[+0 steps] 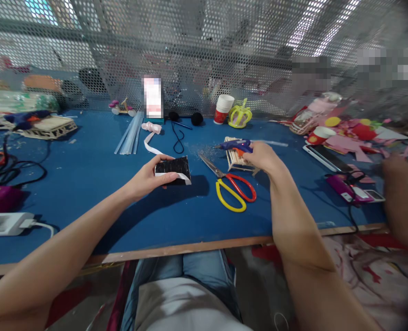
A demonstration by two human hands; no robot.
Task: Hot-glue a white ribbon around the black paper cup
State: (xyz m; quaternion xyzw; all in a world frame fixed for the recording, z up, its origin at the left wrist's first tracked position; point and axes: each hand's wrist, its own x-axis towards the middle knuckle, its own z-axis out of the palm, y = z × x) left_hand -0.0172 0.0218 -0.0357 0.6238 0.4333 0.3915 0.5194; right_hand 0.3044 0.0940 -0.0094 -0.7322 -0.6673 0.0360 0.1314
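My left hand (pixel 154 174) is closed around a small black block-shaped piece (pixel 180 164), raised above the table. A white ribbon (pixel 152 146) crosses the piece under my thumb and trails back to a pale pink bundle (pixel 151 128). My right hand (pixel 261 156) has its fingers wrapped round the handle of a blue hot glue gun (pixel 236 145) with an orange trigger. The gun's nozzle points left, over a small rack of wooden sticks (pixel 236 160). Between my hands lie open scissors (pixel 229 180) with one red and one yellow handle.
Clear glue sticks (pixel 129 138), black pompoms (pixel 197 119), paper cups (pixel 223 109) and a yellow basket-like craft (pixel 240 116) stand farther back. Left are a white adapter (pixel 8 224) and dark cables. Right are a phone (pixel 330 157), pink scraps and another person's arm (pixel 402 197).
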